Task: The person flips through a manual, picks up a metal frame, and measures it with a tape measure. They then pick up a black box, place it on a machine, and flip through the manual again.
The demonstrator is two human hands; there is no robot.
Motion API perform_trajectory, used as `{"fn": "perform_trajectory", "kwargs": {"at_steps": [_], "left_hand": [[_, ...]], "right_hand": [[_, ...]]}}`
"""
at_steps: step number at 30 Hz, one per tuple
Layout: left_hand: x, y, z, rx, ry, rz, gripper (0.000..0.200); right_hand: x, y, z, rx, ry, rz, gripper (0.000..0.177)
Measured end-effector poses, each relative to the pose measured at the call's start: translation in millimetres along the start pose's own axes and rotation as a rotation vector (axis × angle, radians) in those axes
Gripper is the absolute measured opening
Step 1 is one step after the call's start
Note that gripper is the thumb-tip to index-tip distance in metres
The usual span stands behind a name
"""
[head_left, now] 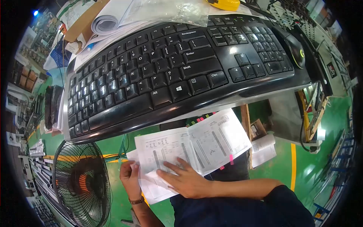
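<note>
An open booklet (217, 136) of printed drawings lies over my lap, with pink, green and yellow tabs along its edges. My left hand (130, 179) is at its lower left edge, thumb and fingers closed on the margin of a page (153, 189). My right hand (187, 181) rests on the left-hand page with fingers spread and nothing held. Part of that page is covered by the right hand.
A black keyboard (159, 68) sits on the desk above the booklet, a black mouse (295, 51) to its right. Rolled paper (106, 22) and a plastic bag (170, 13) lie behind. A floor fan (81, 181) stands at left. More papers (263, 149) are at right.
</note>
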State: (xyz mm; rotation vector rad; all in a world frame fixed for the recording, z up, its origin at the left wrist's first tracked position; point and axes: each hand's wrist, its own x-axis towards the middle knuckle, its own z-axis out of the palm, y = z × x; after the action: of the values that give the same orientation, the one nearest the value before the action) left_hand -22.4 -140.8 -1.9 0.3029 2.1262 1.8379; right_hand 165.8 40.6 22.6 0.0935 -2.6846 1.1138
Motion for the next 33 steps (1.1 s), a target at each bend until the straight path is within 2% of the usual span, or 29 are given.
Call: {"fn": "perform_trajectory", "kwargs": {"at_steps": [2, 3, 6, 7, 11, 14, 17, 20, 23, 26, 29, 33], "left_hand": [[-6, -10, -6, -0.053, 0.011, -0.124, 0.014], [-7, -13, -11, -0.075, 0.02, -0.183, 0.017], [-7, -20, -19, -0.055, -0.032, -0.179, 0.029], [-7, -24, -23, -0.082, -0.061, -0.183, 0.02], [-5, 0, -9, -0.076, -0.164, -0.317, 0.014], [-5, -12, -13, -0.155, -0.114, -0.292, 0.023], [-6, -16, -12, -0.239, -0.134, -0.23, 0.032], [-10, -2, 0, -0.112, -0.166, -0.182, 0.04], [-12, 9, 10, 0.016, -0.225, -0.099, 0.033], [-5, -1, 3, 0.039, -0.146, -0.3, 0.021], [-5, -2, 9, -0.05, -0.065, -0.265, 0.014], [-4, -6, 9, -0.021, -0.027, -0.262, 0.017]], "right_hand": [[3, -1, 4, -0.023, 0.025, -0.093, 0.069], [4, -4, 2, -0.038, -0.061, -0.077, 0.073], [4, -5, 1, 0.017, -0.134, -0.052, 0.064], [2, -4, 3, -0.008, -0.104, -0.069, 0.064], [3, -2, -4, -0.06, -0.179, -0.136, 0.059], [5, -1, -1, -0.094, -0.223, -0.146, 0.059], [8, -5, -3, -0.072, -0.223, -0.139, 0.051], [11, -6, -3, -0.095, -0.234, -0.136, 0.047], [11, -4, -6, -0.101, -0.241, -0.138, 0.046], [9, -2, -6, -0.079, -0.239, -0.147, 0.047], [8, -4, -10, 0.06, -0.191, -0.049, 0.054], [5, 1, -12, -0.001, -0.125, 0.108, 0.063]]}}
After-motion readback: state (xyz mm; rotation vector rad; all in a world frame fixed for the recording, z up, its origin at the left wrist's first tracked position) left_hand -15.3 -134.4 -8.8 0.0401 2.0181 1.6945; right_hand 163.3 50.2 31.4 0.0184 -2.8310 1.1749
